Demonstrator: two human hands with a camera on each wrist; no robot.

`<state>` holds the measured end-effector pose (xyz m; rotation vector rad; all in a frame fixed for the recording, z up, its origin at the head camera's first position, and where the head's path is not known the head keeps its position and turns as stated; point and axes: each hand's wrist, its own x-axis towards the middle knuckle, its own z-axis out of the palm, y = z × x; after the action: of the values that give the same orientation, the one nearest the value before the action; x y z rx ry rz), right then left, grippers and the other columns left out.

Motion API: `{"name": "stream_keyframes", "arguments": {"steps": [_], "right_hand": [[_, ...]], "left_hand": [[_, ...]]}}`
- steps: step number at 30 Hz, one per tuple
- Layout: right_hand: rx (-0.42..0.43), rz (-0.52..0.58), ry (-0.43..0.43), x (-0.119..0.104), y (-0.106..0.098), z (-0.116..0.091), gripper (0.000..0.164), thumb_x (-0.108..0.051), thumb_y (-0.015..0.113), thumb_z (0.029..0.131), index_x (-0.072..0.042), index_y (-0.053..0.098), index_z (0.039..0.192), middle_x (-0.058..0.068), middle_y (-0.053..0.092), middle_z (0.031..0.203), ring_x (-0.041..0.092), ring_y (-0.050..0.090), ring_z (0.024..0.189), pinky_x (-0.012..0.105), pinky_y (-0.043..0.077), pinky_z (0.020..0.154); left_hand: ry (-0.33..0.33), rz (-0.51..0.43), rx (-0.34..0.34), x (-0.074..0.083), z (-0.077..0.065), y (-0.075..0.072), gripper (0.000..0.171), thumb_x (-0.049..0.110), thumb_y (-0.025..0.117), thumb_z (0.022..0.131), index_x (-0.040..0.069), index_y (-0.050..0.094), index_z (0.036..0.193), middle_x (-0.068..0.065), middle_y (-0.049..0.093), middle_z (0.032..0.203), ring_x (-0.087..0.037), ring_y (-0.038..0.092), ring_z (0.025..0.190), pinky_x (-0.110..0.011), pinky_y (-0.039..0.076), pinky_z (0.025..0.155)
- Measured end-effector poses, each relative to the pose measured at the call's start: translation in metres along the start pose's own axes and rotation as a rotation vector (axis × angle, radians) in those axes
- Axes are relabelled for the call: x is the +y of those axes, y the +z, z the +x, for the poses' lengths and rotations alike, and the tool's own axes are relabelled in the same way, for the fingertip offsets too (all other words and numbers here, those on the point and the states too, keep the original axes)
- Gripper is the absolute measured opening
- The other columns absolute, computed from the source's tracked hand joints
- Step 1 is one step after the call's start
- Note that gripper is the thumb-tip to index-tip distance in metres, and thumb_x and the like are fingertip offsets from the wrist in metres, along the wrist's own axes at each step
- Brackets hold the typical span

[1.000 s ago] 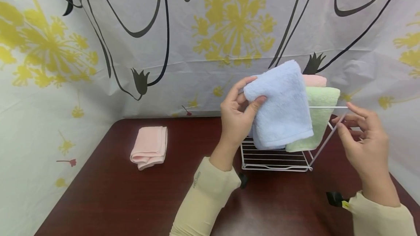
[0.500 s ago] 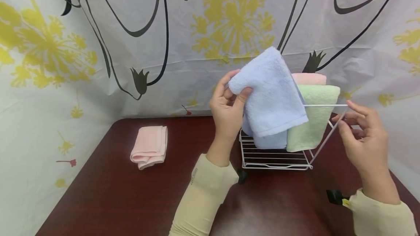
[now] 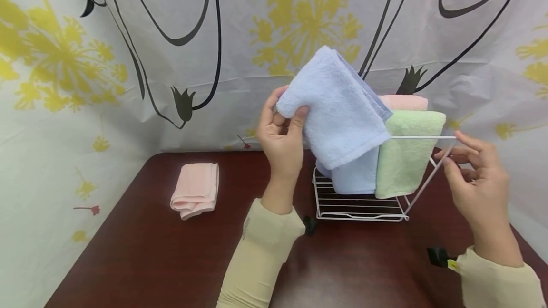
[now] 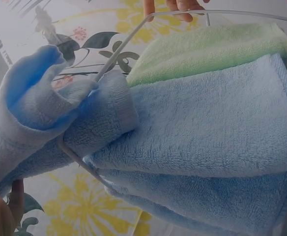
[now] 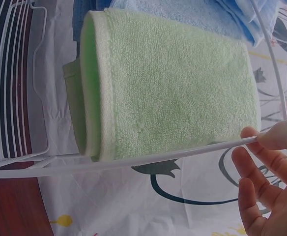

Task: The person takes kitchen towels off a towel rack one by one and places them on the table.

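In the head view my left hand [image 3: 280, 144] pinches the left edge of a folded light-blue towel [image 3: 331, 108], thumb in front, fingers behind. That towel is tilted, one corner up, over the white wire rack [image 3: 359, 216]. A second blue towel [image 3: 354, 175] hangs on the rack, partly hidden behind the held one. Beside it a pale green towel [image 3: 406, 156] is draped over the top bar. My right hand [image 3: 479, 175] pinches the rack's upper right corner; the right wrist view shows thumb and index finger [image 5: 251, 135] on the wire.
Behind the green towel shows the top of a pink towel [image 3: 406, 102]. Another folded pink towel [image 3: 195, 189] lies at the left on the dark red-brown table [image 3: 171, 260]. A flower-patterned sheet [image 3: 239, 61] stands behind and around the table.
My left hand has moved left and up with the blue towel, uncovering more of the hanging blue and green towels. The right hand stays at the rack's corner.
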<state>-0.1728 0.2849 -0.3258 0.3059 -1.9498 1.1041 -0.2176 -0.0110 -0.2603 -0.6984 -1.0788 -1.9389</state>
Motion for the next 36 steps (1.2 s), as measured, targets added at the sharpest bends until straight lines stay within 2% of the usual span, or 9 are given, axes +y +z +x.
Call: {"name": "stream_keyframes", "arguments": {"steps": [2, 5, 7, 9, 12, 20, 25, 28, 36], "right_hand": [[0.000, 0.004, -0.002, 0.000, 0.000, 0.000, 0.051, 0.014, 0.056, 0.087, 0.001, 0.054, 0.136, -0.029, 0.061, 0.095, -0.017, 0.060, 0.086, -0.001, 0.041, 0.067], [-0.001, -0.005, -0.001, 0.000, 0.000, 0.000, 0.051, 0.015, 0.056, 0.087, 0.001, 0.054, 0.136, -0.029, 0.060, 0.095, -0.017, 0.059, 0.086, -0.001, 0.040, 0.066], [-0.002, -0.010, -0.002, 0.000, 0.000, 0.000, 0.051, 0.015, 0.056, 0.087, 0.001, 0.054, 0.136, -0.030, 0.060, 0.095, -0.017, 0.059, 0.086, -0.001, 0.040, 0.067], [-0.003, -0.014, -0.003, 0.000, 0.000, 0.000, 0.051, 0.015, 0.056, 0.087, 0.001, 0.054, 0.136, -0.030, 0.060, 0.095, -0.017, 0.059, 0.086, -0.001, 0.040, 0.067], [-0.004, -0.012, -0.009, 0.000, 0.000, 0.000, 0.051, 0.015, 0.056, 0.087, 0.001, 0.054, 0.136, -0.030, 0.060, 0.095, -0.017, 0.059, 0.086, -0.001, 0.040, 0.067], [0.002, 0.014, -0.015, 0.000, 0.000, 0.000, 0.051, 0.015, 0.055, 0.086, 0.002, 0.054, 0.135, -0.029, 0.061, 0.094, -0.016, 0.059, 0.085, 0.000, 0.039, 0.065], [0.001, 0.004, -0.015, 0.000, 0.000, -0.001, 0.051, 0.015, 0.055, 0.086, 0.002, 0.054, 0.136, -0.030, 0.061, 0.095, -0.016, 0.058, 0.085, 0.000, 0.039, 0.065], [0.000, -0.014, -0.014, 0.000, -0.001, -0.001, 0.051, 0.016, 0.055, 0.086, 0.002, 0.054, 0.136, -0.031, 0.060, 0.095, -0.017, 0.058, 0.085, -0.001, 0.039, 0.065], [0.002, -0.026, -0.018, 0.000, -0.001, 0.000, 0.051, 0.015, 0.055, 0.086, 0.001, 0.054, 0.135, -0.031, 0.060, 0.095, -0.018, 0.057, 0.084, -0.001, 0.038, 0.064]], "left_hand": [[0.004, -0.003, 0.020, 0.000, 0.000, -0.001, 0.049, 0.003, 0.074, 0.087, -0.016, 0.052, 0.126, -0.038, 0.065, 0.103, -0.008, 0.066, 0.094, -0.025, 0.055, 0.080], [0.001, -0.017, 0.060, 0.000, 0.000, -0.002, 0.053, 0.010, 0.076, 0.087, -0.015, 0.051, 0.126, -0.014, 0.075, 0.102, -0.009, 0.066, 0.096, -0.025, 0.055, 0.081], [0.002, -0.018, 0.086, 0.000, 0.001, -0.004, 0.058, 0.017, 0.076, 0.086, -0.015, 0.051, 0.127, 0.002, 0.075, 0.102, -0.009, 0.066, 0.098, -0.025, 0.055, 0.082], [0.011, -0.017, 0.106, -0.001, 0.002, -0.006, 0.063, 0.023, 0.076, 0.086, -0.015, 0.050, 0.128, 0.010, 0.075, 0.103, -0.010, 0.066, 0.099, -0.026, 0.055, 0.083], [0.032, -0.005, 0.131, -0.001, 0.003, -0.011, 0.066, 0.027, 0.076, 0.085, -0.015, 0.050, 0.128, 0.010, 0.075, 0.103, -0.010, 0.065, 0.100, -0.027, 0.055, 0.083], [0.063, -0.022, 0.200, 0.003, 0.010, -0.021, 0.058, 0.028, 0.077, 0.083, -0.007, 0.057, 0.124, 0.004, 0.076, 0.101, -0.013, 0.067, 0.097, -0.029, 0.057, 0.082], [0.071, 0.000, 0.231, 0.007, 0.013, -0.028, 0.055, 0.027, 0.079, 0.082, -0.004, 0.060, 0.123, 0.000, 0.075, 0.103, -0.014, 0.067, 0.097, -0.031, 0.057, 0.082], [0.083, 0.020, 0.232, 0.010, 0.016, -0.034, 0.054, 0.026, 0.078, 0.082, -0.003, 0.060, 0.123, -0.002, 0.075, 0.105, -0.015, 0.068, 0.097, -0.032, 0.058, 0.083], [0.110, 0.081, 0.171, 0.016, 0.022, -0.053, 0.048, 0.020, 0.078, 0.084, -0.003, 0.061, 0.122, -0.004, 0.075, 0.105, -0.018, 0.068, 0.097, -0.034, 0.058, 0.084]]}}
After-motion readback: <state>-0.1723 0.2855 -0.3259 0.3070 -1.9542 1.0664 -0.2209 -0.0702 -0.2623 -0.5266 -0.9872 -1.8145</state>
